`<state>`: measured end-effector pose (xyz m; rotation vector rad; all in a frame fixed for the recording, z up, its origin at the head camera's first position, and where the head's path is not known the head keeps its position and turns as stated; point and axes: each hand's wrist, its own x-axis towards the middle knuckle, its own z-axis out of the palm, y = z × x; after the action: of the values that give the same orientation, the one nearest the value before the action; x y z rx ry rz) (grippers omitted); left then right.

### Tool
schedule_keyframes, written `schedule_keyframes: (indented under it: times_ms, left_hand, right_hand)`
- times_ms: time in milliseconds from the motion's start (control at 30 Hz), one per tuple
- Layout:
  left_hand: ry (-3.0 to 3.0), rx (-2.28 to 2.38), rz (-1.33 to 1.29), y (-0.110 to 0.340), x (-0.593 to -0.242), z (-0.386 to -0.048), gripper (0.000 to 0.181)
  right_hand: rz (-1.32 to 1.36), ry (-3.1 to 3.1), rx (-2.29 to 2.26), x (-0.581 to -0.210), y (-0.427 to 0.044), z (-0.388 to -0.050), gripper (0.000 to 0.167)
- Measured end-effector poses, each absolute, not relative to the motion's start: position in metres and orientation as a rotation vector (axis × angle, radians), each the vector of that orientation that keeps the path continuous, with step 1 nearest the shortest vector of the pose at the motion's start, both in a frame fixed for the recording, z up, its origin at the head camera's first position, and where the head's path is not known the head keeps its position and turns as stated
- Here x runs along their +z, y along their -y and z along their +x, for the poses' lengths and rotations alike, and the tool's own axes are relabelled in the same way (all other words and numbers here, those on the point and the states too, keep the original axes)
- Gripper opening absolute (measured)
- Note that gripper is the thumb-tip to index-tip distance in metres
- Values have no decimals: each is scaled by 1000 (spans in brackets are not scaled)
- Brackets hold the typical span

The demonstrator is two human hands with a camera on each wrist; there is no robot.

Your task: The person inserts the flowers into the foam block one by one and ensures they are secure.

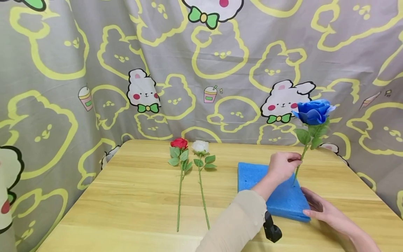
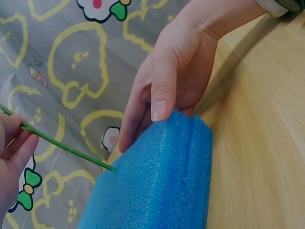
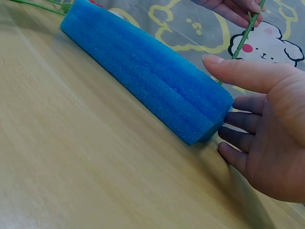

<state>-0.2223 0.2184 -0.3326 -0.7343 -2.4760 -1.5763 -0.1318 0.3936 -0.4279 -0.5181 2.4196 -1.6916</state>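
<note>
In the head view my left hand pinches the green stem of a blue artificial rose between thumb and fingers. The rose stands nearly upright, leaning slightly right, and its stem's lower end meets the top of a blue foam block. In the left wrist view, the stem reaches the foam's surface; how deep it sits is hidden. My right hand rests against the block's near right corner. Its fingers lie fairly straight along the end face, as the right wrist view shows, with the thumb extended near the top edge.
Left of the block, a red rose and a white rose lie side by side on the wooden table, stems toward me. A black device shows below the left sleeve. A patterned curtain hangs behind the table.
</note>
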Motion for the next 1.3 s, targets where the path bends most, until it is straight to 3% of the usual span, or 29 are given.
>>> schedule_keyframes:
  times_ms: [1300]
  left_hand:
    - [2581,-1264,-764,-227,-341,-221,11]
  right_hand:
    - [-439,-2469,-1612,-424,-391,-131,66]
